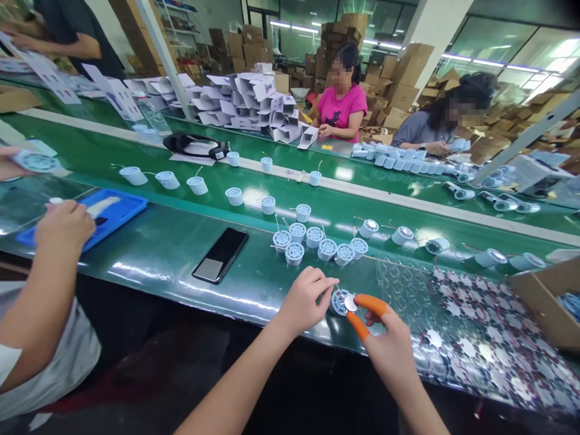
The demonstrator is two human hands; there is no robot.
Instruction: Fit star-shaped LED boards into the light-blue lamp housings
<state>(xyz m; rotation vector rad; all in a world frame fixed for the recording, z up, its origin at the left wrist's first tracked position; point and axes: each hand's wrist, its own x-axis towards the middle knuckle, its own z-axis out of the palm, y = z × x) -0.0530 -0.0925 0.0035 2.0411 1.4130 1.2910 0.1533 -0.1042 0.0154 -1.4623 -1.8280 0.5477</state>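
My left hand [304,301] pinches a small white round lamp housing [339,301] at the near edge of the green belt [172,241]. My right hand [388,345] is closed round an orange-handled tool [368,313] whose tip touches a small round disc on the housing. Just beyond lies a cluster of several similar white housings [317,241] with thin wires.
A black phone [220,255] lies left of my hands. A co-worker's hand [63,225] rests by a blue tray [115,211] at left. Printed sheets of parts [480,326] and a cardboard box [546,302] lie to the right. Two people sit across the belt.
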